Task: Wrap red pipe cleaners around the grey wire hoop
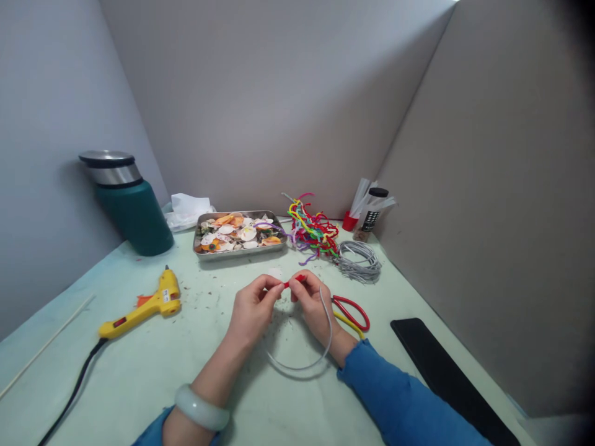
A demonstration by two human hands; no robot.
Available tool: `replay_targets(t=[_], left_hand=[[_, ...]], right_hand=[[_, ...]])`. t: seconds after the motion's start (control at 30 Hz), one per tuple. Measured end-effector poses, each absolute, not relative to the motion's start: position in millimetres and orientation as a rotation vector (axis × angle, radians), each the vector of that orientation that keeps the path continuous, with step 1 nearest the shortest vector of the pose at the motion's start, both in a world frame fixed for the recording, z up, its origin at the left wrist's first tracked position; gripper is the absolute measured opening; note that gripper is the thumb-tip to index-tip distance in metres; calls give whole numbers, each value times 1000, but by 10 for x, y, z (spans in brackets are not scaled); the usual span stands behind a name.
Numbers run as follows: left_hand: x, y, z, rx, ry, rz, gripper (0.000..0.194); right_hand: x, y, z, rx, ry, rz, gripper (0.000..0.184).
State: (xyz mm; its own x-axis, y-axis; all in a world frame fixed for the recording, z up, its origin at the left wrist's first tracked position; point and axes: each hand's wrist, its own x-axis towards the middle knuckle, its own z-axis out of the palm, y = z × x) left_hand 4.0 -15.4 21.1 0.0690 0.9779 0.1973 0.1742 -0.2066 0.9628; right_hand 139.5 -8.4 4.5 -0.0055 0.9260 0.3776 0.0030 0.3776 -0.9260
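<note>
Both hands meet over the middle of the table, their fingertips almost touching. Between them shows a short stretch of red pipe cleaner. My left hand is closed in a pinch on its left end. Thumb and fingers of my right hand are pinched on the same red piece. A grey wire curves in an open loop below the hands, passing in front of my right hand; its ends are hard to make out. Just right of that hand lie scissors with red and yellow handles, partly hidden by the wrist.
A yellow glue gun lies left, its cord running forward. Behind are a green bottle, a metal tray of shells, tangled pipe cleaners, coiled grey wire and a black-lidded jar. A black strip lies right.
</note>
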Motion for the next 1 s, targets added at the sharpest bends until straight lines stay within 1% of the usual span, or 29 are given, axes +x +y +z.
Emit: replay_targets(t=[0.1, 0.2, 0.47, 0.6, 0.77, 0.87, 1.0], left_hand=[[40, -185, 208, 1835, 1276, 1329, 17], [42, -201, 195, 2018, 1321, 1376, 16], [31, -214, 195, 2104, 1282, 1386, 17], [29, -208, 235, 1884, 1286, 1306, 17], [5, -150, 265, 1347, 1152, 1128, 31], [-29, -131, 267, 1097, 1000, 1079, 29], [-74, -131, 262, 935, 839, 941, 27]], right_hand=[[1389, -78, 39, -919, -1349, 937, 16], [1386, -76, 35, -928, -1329, 951, 17], [1390, -79, 46, -938, -1316, 978, 17], [1405, -51, 42, -943, -1328, 973, 17], [1411, -55, 62, -921, -1377, 977, 16], [1407, -81, 69, -855, -1433, 1005, 13], [1408, -91, 61, -790, -1448, 1008, 11]])
